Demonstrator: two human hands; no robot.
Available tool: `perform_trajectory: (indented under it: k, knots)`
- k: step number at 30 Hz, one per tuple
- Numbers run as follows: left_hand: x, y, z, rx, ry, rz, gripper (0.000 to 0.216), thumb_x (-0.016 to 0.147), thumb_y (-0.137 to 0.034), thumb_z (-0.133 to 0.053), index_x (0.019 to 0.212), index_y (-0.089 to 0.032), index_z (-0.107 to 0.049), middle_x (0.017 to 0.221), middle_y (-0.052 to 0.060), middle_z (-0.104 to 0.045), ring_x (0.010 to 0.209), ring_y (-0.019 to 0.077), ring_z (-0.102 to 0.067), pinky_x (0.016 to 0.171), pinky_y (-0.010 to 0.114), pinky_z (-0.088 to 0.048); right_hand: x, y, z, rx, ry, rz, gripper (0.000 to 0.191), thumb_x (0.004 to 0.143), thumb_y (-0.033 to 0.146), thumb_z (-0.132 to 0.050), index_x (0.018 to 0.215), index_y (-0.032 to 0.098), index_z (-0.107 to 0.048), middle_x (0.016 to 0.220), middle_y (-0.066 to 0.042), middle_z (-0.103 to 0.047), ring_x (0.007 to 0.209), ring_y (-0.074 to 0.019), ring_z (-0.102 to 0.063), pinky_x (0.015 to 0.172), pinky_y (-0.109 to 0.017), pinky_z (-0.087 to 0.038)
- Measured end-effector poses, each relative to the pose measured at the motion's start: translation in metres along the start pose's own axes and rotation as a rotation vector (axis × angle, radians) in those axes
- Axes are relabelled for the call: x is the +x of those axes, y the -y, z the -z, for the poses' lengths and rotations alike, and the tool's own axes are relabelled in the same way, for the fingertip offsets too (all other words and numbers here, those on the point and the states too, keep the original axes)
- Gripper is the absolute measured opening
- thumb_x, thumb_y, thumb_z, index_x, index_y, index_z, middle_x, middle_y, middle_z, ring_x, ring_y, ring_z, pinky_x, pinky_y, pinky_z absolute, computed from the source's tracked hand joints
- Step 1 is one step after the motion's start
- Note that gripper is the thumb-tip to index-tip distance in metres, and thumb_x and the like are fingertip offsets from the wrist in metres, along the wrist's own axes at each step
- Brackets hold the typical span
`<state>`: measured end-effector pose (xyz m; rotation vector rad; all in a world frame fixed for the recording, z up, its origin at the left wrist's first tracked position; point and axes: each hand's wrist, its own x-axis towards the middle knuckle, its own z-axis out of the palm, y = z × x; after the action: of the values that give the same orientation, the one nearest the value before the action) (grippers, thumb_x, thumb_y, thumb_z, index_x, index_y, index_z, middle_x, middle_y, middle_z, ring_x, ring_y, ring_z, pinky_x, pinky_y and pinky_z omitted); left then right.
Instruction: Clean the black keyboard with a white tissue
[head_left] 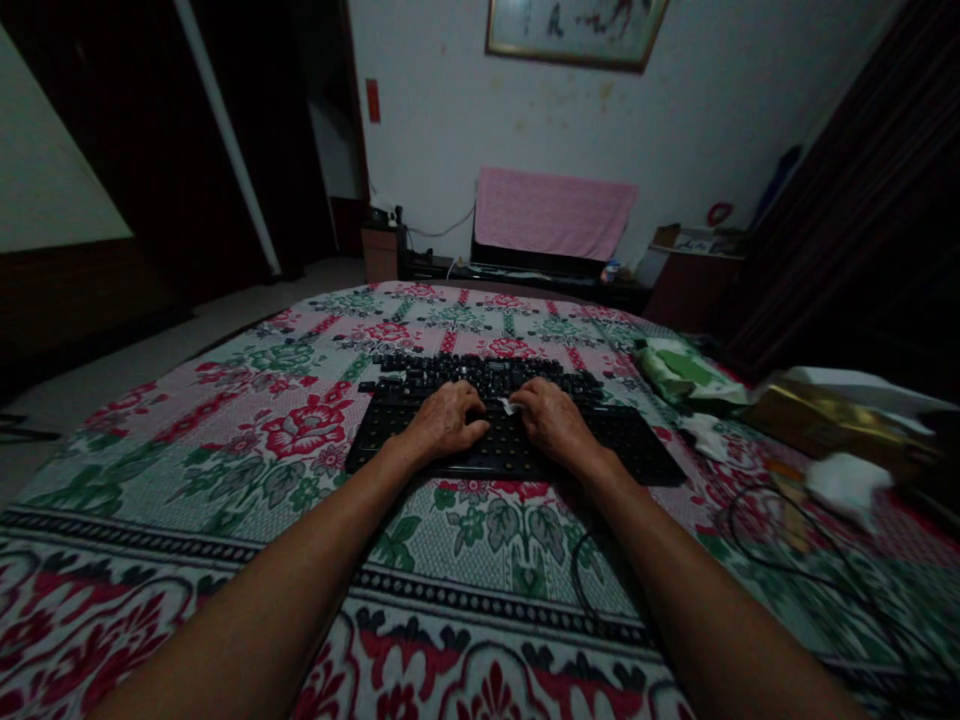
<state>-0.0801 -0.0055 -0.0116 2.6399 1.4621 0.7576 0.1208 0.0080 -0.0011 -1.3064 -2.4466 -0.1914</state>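
Note:
A black keyboard base [645, 450], its keycaps off, lies across the patterned cloth in front of me. My left hand [446, 420] rests on its middle-left part, fingers curled over the far edge and thumb on the key area. My right hand [551, 415] is to the right of it, fingertips pinching a small white tissue [511, 406] against the keyboard's upper part. Just beyond both hands, many loose black keycaps [480, 372] are spread in a band on the cloth. The fingertips of the right hand are partly hidden.
A green-and-white tissue pack [675, 370] lies on the right, near a gold box [810, 415]. Crumpled tissues [847, 485] and a black cable [810, 575] lie nearer me. The floral cloth [300, 430] covers the surface. A pink towel [555, 212] hangs at the far wall.

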Motion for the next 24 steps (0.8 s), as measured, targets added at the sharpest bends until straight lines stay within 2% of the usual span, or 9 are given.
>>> perform_trajectory:
  k: [3,6,9,16,19,24]
  knots:
    - [0.0,0.0,0.0,-0.002,-0.004,-0.003,0.023,0.077,-0.033,-0.056,0.09,-0.017,-0.066,0.1,0.006,-0.06,0.094,0.0206,-0.055,0.086,0.035,-0.045,-0.002,-0.006,0.002,0.037,-0.028,-0.067,0.027,0.084,0.012,-0.043,0.1,0.017,-0.064,0.095,-0.009,-0.057,0.086,-0.0181,-0.053,0.078,-0.027,-0.039]
    - [-0.001,-0.001,0.001,0.002,-0.017,0.0,0.023,0.077,-0.033,-0.056,0.09,-0.017,-0.066,0.101,0.006,-0.06,0.094,0.0207,-0.055,0.085,0.034,-0.046,-0.003,-0.013,0.001,0.102,-0.139,-0.134,0.028,0.085,0.011,-0.041,0.103,0.014,-0.062,0.094,-0.01,-0.058,0.087,-0.0184,-0.054,0.079,-0.027,-0.04]
    - [-0.001,-0.002,0.001,0.012,-0.021,0.004,0.023,0.077,-0.034,-0.056,0.09,-0.018,-0.066,0.101,0.006,-0.06,0.094,0.0207,-0.055,0.084,0.034,-0.046,-0.004,-0.015,-0.001,0.149,-0.194,-0.125,0.027,0.084,0.011,-0.041,0.1,0.015,-0.062,0.093,-0.009,-0.059,0.087,-0.0182,-0.055,0.081,-0.027,-0.041]
    - [0.0,-0.001,-0.001,0.006,-0.012,0.013,0.022,0.077,-0.033,-0.057,0.091,-0.018,-0.066,0.102,0.007,-0.06,0.096,0.0211,-0.054,0.085,0.035,-0.046,-0.002,-0.006,-0.001,0.196,-0.182,-0.02,0.026,0.081,0.007,-0.043,0.097,0.015,-0.062,0.095,-0.009,-0.057,0.091,-0.0171,-0.053,0.083,-0.027,-0.042]
    - [0.0,-0.001,-0.001,0.0,-0.018,0.002,0.022,0.077,-0.033,-0.056,0.091,-0.018,-0.065,0.102,0.007,-0.06,0.096,0.0213,-0.054,0.086,0.036,-0.045,-0.001,-0.005,-0.002,0.197,-0.195,0.014,0.024,0.083,0.012,-0.045,0.1,0.016,-0.061,0.099,-0.009,-0.057,0.093,-0.0176,-0.052,0.085,-0.029,-0.042]
    - [0.0,-0.002,0.001,0.012,-0.009,0.002,0.02,0.077,-0.032,-0.057,0.09,-0.018,-0.065,0.101,0.006,-0.06,0.095,0.0205,-0.055,0.086,0.035,-0.045,-0.002,-0.008,-0.005,0.106,-0.089,0.005,0.024,0.086,0.015,-0.043,0.096,0.016,-0.065,0.099,-0.009,-0.058,0.091,-0.0171,-0.053,0.083,-0.028,-0.042]
